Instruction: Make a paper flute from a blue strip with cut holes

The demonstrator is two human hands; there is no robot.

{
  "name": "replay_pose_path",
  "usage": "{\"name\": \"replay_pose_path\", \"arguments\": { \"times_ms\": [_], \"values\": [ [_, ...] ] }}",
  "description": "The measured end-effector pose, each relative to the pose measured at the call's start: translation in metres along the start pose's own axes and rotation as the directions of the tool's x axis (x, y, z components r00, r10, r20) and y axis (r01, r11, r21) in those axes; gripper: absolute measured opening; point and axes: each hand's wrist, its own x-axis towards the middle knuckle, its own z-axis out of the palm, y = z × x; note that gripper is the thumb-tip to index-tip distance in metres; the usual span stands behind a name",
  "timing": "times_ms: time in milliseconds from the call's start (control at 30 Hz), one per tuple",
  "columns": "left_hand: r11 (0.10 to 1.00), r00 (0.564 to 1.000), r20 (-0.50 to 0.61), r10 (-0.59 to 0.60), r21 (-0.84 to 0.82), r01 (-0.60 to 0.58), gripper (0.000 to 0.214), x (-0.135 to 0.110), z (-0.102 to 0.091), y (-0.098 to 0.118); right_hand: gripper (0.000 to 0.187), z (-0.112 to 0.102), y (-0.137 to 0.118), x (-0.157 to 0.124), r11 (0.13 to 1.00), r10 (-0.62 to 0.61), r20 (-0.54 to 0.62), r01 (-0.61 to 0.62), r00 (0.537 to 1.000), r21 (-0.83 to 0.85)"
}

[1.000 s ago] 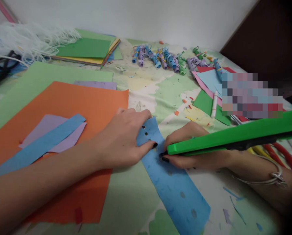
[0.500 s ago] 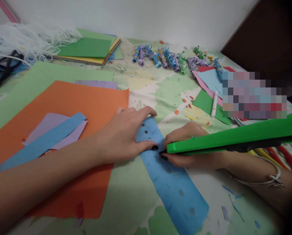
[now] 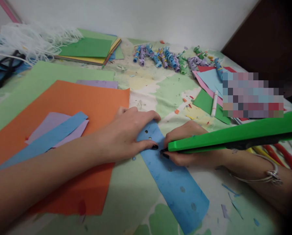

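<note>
Presses a wide blue strip [image 3: 174, 192] flat on the counter [image 3: 136, 186] with the left hand [image 3: 131, 133], spread fairly wide, with the thumb on the paper and the fingers at its far end. Grips a long green tool [image 3: 209, 138] like a pen in the right hand [image 3: 185, 132], pinched narrow over the same strip, just beside the left thumb (with the tip too dark and crowded by fingers to make out). Leaves two round holes [image 3: 146, 131] visible near the left thumb, and dark oval spots [image 3: 182, 189] farther down the strip. Wears a bracelet [image 3: 273, 176] on the right wrist.

Has an orange sheet [image 3: 94, 101] partly under the left forearm [image 3: 70, 160], with a purple piece [image 3: 49, 124] and a narrower blue strip [image 3: 55, 136] on top, and a light green sheet [image 3: 50, 75] partly beneath. Has small paper rolls [image 3: 169, 58] lined up at the back, with stacked paper [image 3: 87, 47] and tangled white string [image 3: 38, 39] to the left, and a white marker [image 3: 214, 104] to the right. Has red and yellow handles [image 3: 285, 158] just beyond the right wrist.
</note>
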Motion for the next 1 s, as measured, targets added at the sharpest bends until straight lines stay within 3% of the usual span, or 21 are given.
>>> {"name": "replay_pose_path", "arguments": {
  "times_ms": [500, 733, 1000],
  "values": [
    [1.0, 1.0, 0.026, -0.012, -0.014, 0.013, 0.042, 0.0017, -0.0013, 0.0011, 0.009, 0.0001, -0.0015, 0.0004, 0.998, 0.012, 0.011, -0.013, 1.0, 0.065],
    [0.99, 0.992, 0.058, 0.111, 0.08, -0.116, 0.039, 0.0009, -0.0016, -0.0019, 0.007, -0.002, -0.0001, 0.0015, 0.999, -0.016, 0.002, 0.016, 1.0, -0.05],
    [0.984, 0.989, 0.075, 0.126, 0.117, -0.134, 0.039, 0.0014, -0.0024, -0.0027, 0.009, -0.0029, -0.0028, 0.0021, 0.999, 0.005, -0.008, -0.006, 1.0, -0.048]
  ]
}}
